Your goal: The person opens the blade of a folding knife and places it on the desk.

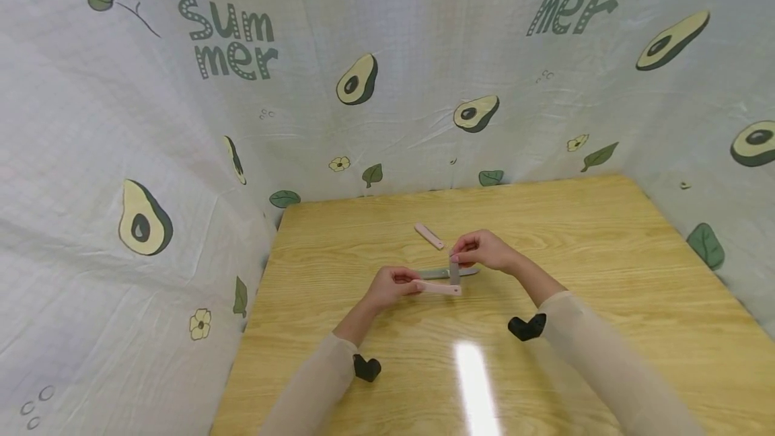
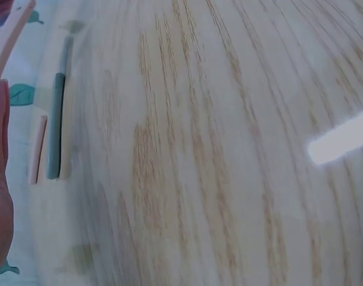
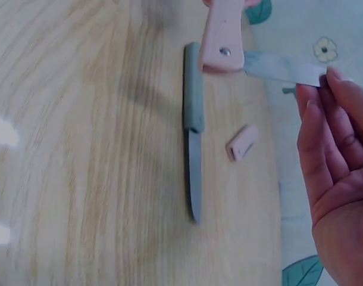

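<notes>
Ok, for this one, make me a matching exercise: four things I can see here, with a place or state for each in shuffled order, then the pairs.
Things:
1. Left hand
2. Right hand
3. Green knife
4. Loose pink piece

States:
A. On the table, its metal blade bare
B. Holds the pink handle
C. On the table, no metal showing
D. Pinches the pink knife's blade

Pairs: 1-B, 2-D, 3-A, 4-C

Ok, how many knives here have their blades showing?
2: the pink knife, held in both the left hand and right hand; and the green knife, lying on the table.
</notes>
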A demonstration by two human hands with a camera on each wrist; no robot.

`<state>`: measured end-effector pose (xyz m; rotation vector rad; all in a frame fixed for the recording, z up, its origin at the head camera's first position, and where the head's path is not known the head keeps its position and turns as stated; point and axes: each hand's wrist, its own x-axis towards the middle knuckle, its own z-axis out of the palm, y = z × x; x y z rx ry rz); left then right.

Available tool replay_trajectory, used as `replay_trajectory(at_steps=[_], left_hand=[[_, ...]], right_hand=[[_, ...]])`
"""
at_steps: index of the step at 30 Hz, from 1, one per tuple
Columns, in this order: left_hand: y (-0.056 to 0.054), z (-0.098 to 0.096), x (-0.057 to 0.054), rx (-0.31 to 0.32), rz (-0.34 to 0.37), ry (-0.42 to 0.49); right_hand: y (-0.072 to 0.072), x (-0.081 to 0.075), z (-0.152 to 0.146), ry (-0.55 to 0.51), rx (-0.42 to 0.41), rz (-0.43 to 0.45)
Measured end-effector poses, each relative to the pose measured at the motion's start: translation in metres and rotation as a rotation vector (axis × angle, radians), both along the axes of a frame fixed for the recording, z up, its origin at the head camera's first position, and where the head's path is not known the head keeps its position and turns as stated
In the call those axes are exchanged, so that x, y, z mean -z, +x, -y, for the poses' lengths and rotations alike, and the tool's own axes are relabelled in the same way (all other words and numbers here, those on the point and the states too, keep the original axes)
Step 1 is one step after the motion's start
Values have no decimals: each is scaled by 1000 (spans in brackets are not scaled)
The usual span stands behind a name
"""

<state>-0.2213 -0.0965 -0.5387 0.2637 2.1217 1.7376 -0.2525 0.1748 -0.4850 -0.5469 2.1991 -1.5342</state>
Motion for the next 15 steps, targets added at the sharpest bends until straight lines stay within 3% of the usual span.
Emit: replay_trajectory(at_steps=[6,15], left_hand=[[0,4,3,-43,16,53],[3,5,4,-96,3,183]], right_hand=[[8,7,-21,-104,0,88],[24,35,-37,-322,89,194]])
